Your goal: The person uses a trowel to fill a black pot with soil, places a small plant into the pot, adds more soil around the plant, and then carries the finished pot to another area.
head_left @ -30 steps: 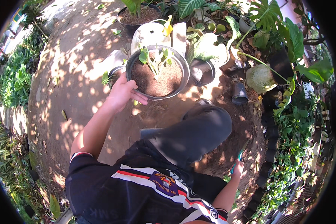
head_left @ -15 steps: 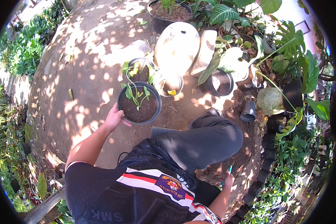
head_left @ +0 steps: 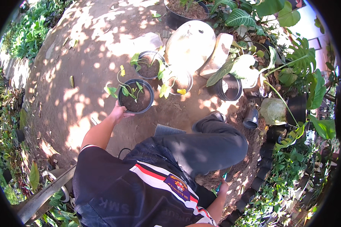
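Observation:
My left hand grips the near-left rim of a round black plant pot. Dark soil fills the pot, and a leafy green cutting grows from it, its stems leaning out past the left rim. Low at the right, beside my bent leg, my right hand is closed around a slim green-handled tool; its working end cannot be made out. Just beyond the held pot are a second black pot with a drooping plant and a third pot with a yellow leaf at its rim.
A pale oval slab lies past the pots, near a large black planter. To the right are stacked black pots, a small tipped grey pot and a mossy pot. Dense foliage borders both sides.
My left hand has moved the pot slightly away from my body, nearer the ground by the other pots. My right hand still has the green-handled tool. The view has shifted a little.

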`<state>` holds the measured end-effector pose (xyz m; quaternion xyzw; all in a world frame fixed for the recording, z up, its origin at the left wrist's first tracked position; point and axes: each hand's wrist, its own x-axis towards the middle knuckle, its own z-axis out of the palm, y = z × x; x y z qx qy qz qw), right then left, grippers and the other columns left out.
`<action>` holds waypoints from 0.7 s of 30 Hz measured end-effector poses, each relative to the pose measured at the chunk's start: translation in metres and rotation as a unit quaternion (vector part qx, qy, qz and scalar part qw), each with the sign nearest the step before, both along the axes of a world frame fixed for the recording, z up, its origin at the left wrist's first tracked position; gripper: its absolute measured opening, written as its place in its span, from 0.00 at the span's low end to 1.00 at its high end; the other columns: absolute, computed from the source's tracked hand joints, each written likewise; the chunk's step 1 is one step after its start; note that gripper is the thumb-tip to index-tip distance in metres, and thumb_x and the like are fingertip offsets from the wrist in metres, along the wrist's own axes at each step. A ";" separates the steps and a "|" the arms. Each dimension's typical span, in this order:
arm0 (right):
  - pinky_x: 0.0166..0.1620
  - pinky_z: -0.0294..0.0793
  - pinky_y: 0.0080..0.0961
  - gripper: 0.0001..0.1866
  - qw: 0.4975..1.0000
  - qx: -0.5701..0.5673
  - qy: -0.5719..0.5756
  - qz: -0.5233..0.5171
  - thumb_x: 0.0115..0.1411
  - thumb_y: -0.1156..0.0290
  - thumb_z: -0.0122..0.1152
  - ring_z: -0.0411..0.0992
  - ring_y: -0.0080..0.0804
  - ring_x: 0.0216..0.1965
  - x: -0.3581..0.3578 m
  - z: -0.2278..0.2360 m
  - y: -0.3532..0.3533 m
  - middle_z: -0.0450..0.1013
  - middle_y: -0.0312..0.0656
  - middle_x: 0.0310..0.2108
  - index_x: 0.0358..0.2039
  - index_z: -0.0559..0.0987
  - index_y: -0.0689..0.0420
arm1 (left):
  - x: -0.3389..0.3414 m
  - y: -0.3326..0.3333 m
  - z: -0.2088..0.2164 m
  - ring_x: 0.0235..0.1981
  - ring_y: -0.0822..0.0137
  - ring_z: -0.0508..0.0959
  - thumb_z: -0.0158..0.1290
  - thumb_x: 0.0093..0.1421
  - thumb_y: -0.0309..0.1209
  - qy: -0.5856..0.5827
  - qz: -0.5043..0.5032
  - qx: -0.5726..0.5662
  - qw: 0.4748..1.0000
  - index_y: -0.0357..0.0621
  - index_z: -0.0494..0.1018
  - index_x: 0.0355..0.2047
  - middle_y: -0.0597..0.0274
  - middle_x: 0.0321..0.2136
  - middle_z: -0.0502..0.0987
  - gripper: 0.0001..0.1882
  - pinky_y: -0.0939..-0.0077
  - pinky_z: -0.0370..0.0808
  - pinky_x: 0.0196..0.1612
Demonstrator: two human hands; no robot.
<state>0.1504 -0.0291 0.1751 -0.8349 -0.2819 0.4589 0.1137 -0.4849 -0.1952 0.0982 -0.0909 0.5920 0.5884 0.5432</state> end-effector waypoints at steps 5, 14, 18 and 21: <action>0.13 0.59 0.25 0.13 0.998 0.009 0.033 -0.048 0.61 0.61 0.42 0.60 0.29 0.10 0.002 -0.004 -0.010 0.61 0.38 0.13 0.31 0.68 0.58 | 0.007 0.033 -0.044 0.40 0.48 0.75 0.31 0.51 0.17 -0.088 0.075 -0.024 0.993 0.64 0.32 0.55 0.45 0.50 0.62 0.36 0.49 0.61 0.51; 0.13 0.58 0.24 0.14 0.995 0.000 0.080 -0.055 0.61 0.59 0.42 0.59 0.28 0.10 0.004 0.000 -0.013 0.60 0.37 0.12 0.33 0.67 0.57 | 0.022 0.050 -0.088 0.37 0.52 0.77 0.30 0.54 0.20 -0.107 0.103 -0.145 0.978 0.62 0.41 0.53 0.54 0.46 0.68 0.28 0.57 0.66 0.42; 0.13 0.57 0.22 0.13 0.998 -0.007 0.052 -0.031 0.60 0.59 0.43 0.58 0.27 0.10 -0.026 0.014 -0.009 0.61 0.36 0.12 0.31 0.68 0.56 | 0.025 0.047 -0.104 0.30 0.55 0.79 0.30 0.54 0.21 -0.047 0.098 -0.152 0.982 0.59 0.46 0.51 0.54 0.38 0.74 0.25 0.63 0.69 0.30; 0.13 0.58 0.23 0.14 0.999 -0.007 0.046 -0.025 0.61 0.59 0.43 0.59 0.28 0.10 -0.019 0.013 -0.013 0.61 0.37 0.12 0.33 0.68 0.57 | 0.011 0.053 -0.080 0.22 0.57 0.78 0.30 0.53 0.21 0.034 0.068 -0.199 0.977 0.55 0.49 0.51 0.54 0.32 0.76 0.24 0.70 0.68 0.18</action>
